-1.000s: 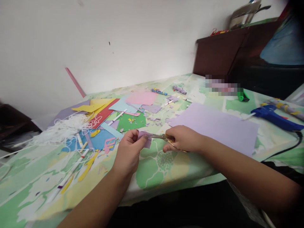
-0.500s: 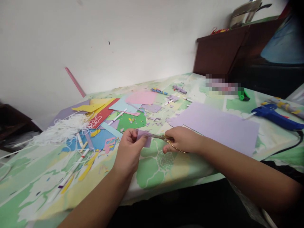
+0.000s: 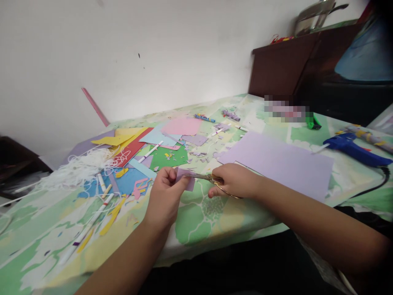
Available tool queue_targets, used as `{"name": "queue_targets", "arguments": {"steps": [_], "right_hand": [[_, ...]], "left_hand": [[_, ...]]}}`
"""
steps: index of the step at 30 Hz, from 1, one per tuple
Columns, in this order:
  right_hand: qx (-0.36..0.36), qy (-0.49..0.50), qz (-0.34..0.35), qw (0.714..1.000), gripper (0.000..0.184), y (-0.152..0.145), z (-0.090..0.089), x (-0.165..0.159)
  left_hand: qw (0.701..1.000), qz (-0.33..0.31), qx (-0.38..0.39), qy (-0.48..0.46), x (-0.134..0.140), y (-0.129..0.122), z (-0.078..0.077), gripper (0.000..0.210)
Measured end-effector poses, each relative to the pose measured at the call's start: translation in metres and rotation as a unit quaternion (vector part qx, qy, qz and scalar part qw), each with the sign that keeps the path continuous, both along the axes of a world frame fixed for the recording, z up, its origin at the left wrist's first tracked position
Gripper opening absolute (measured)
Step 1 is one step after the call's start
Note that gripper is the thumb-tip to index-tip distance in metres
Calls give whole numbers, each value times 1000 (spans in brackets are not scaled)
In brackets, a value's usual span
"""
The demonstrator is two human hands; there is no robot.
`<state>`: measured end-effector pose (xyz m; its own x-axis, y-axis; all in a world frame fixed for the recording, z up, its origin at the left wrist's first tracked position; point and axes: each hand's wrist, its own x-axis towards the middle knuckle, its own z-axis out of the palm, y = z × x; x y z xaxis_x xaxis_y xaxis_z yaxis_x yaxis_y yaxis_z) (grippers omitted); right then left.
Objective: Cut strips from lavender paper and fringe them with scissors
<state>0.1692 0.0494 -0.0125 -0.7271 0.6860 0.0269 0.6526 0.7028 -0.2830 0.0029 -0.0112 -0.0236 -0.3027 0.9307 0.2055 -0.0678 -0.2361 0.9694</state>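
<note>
Near the front of the table, my left hand [image 3: 167,192] pinches a small piece of purple paper [image 3: 189,184] between thumb and fingers. My right hand [image 3: 235,180] is closed round the gold handles of a pair of scissors [image 3: 202,176]. The blades point left and lie at the upper part of the paper; whether they are cutting into it I cannot tell. A large purple sheet [image 3: 282,164] lies flat just beyond my right hand. Paper scraps [image 3: 199,155] are scattered past the scissors.
White string [image 3: 82,168] lies tangled at the left, beside coloured paper [image 3: 132,149] and several markers [image 3: 102,205]. At the right are a blue glue gun [image 3: 353,149] with a black cord and a green-handled tool [image 3: 313,121]. Decorated rolls [image 3: 205,118] lie toward the wall.
The view has shifted very slightly. Both hands, the scissors and the small purple piece hold almost the same positions.
</note>
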Motion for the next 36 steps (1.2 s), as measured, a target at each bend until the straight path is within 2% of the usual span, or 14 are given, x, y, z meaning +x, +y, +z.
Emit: {"name": "queue_targets", "arguments": {"steps": [36], "right_hand": [[-10,-1,-21,1000,49,0,3,1]], "left_hand": [[999,-22,-23,30,-3,-4,6,25]]}}
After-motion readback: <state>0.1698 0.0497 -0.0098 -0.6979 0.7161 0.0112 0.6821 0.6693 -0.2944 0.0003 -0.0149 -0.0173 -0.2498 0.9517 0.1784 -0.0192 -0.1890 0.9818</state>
